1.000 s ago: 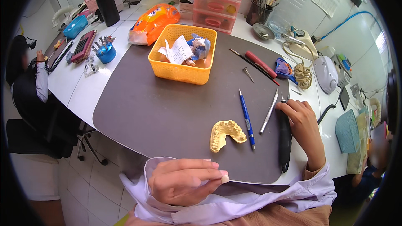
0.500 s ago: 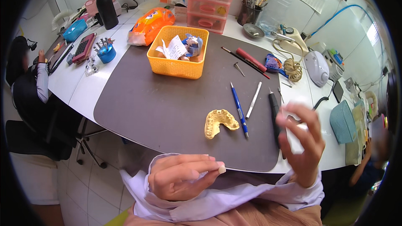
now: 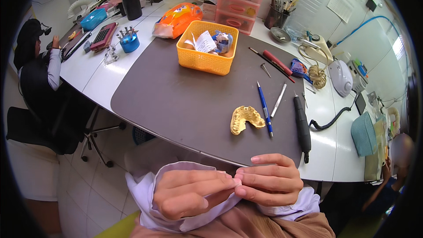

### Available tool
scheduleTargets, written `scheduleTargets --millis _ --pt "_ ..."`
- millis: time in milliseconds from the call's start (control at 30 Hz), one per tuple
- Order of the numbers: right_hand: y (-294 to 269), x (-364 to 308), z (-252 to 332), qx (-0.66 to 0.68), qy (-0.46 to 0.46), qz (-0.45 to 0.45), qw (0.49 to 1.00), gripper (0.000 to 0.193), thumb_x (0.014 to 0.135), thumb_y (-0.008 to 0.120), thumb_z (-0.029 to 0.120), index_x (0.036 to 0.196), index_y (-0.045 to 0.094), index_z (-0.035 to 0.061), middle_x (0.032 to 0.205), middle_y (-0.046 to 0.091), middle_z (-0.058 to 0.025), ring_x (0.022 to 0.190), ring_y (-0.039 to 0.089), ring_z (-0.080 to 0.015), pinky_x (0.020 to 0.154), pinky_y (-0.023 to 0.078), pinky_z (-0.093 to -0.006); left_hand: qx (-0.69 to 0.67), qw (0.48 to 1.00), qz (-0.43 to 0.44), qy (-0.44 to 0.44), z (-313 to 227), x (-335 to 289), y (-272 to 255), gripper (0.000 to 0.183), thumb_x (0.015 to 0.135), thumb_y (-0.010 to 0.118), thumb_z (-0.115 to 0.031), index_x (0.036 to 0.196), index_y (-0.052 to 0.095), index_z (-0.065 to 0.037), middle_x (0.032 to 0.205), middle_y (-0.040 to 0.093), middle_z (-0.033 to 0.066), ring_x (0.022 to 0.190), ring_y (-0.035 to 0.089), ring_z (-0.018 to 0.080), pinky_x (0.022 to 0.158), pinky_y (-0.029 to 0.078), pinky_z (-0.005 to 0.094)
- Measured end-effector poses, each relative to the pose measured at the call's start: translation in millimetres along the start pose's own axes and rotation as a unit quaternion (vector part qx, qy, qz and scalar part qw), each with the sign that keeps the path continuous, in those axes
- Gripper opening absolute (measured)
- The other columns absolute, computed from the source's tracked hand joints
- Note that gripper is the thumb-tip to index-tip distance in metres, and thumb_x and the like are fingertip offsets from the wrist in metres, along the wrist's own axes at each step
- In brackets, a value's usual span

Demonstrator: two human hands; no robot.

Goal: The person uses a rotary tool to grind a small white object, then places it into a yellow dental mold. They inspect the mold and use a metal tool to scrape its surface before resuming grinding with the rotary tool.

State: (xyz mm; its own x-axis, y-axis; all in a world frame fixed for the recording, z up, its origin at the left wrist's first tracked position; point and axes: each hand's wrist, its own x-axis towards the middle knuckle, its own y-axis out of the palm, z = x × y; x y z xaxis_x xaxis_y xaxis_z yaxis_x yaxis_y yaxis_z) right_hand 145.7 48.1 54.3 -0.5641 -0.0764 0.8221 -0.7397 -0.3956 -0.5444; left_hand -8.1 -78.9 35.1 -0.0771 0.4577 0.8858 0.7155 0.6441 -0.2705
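Above my lap, just off the table's near edge, my left hand [image 3: 194, 192] is closed in a pinch on a small white dental crown [image 3: 237, 182]. The fingers hide nearly all of the crown. My right hand [image 3: 271, 180] meets it from the right, its thumb and fingertips also closing on the crown. Beyond the hands, a yellow plaster dental model [image 3: 241, 120], horseshoe-shaped, lies on the brown mat [image 3: 176, 101]. Beside it are a blue mechanical pencil [image 3: 265, 110] and a white pen-like stick [image 3: 279, 100]. A black rotary handpiece [image 3: 302, 125] rests at the mat's right edge.
A yellow basket [image 3: 205, 64] with paper and wrapped items stands at the mat's back. Behind are a pink drawer unit [image 3: 240, 6] and a large plastic bottle [image 3: 306, 11]. A corded white device [image 3: 340, 78] sits at right. Another person [image 3: 39, 70] sits at far left.
My right hand has come down and left from over the handpiece to meet my left fingertips at the crown. The view has shifted, so the table items appear farther right.
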Motion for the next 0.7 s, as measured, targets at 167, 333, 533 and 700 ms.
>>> scheduleTargets --millis 167,333,533,700 --pt "9.7 1.4 -7.0 0.065 -0.004 -0.019 0.998 0.016 0.077 0.074 0.006 0.092 0.070 0.0056 0.088 0.071 -0.0092 0.078 0.070 -0.0177 0.080 0.056 -0.0346 0.021 0.999 -0.015 0.030 6.3 -7.3 -3.0 0.072 0.060 0.086 0.004 0.105 0.031 -0.005 0.079 0.069 0.0183 0.066 0.070 0.0212 0.062 0.059 0.0263" --pt "13.4 -0.5 -15.8 0.153 0.030 -0.004 0.988 0.018 0.080 0.069 0.003 0.098 0.068 -0.0009 0.092 0.071 -0.0148 0.085 0.071 -0.0244 0.083 0.056 -0.0405 0.015 1.000 -0.010 0.013 8.6 -8.3 -8.7 0.071 0.062 0.084 0.005 0.108 0.031 -0.004 0.079 0.069 0.0188 0.067 0.070 0.0216 0.064 0.059 0.0273" --pt "19.6 -2.1 -15.1 0.212 0.093 -0.014 0.973 0.020 0.083 0.065 0.004 0.100 0.067 -0.0054 0.093 0.070 -0.0188 0.088 0.071 -0.0279 0.085 0.055 -0.0421 0.000 1.000 -0.003 -0.020 9.9 -8.1 -13.1 0.069 0.065 0.082 0.006 0.109 0.031 -0.004 0.080 0.069 0.0191 0.070 0.070 0.0238 0.065 0.058 0.0281" --pt "21.9 -0.2 -14.8 0.229 0.118 -0.017 0.966 0.020 0.082 0.066 0.003 0.100 0.067 -0.0056 0.091 0.071 -0.0179 0.087 0.071 -0.0277 0.084 0.055 -0.0423 0.000 0.999 -0.001 -0.032 10.5 -9.3 -14.4 0.068 0.066 0.082 0.006 0.110 0.030 -0.004 0.081 0.069 0.0185 0.072 0.069 0.0239 0.064 0.058 0.0279"
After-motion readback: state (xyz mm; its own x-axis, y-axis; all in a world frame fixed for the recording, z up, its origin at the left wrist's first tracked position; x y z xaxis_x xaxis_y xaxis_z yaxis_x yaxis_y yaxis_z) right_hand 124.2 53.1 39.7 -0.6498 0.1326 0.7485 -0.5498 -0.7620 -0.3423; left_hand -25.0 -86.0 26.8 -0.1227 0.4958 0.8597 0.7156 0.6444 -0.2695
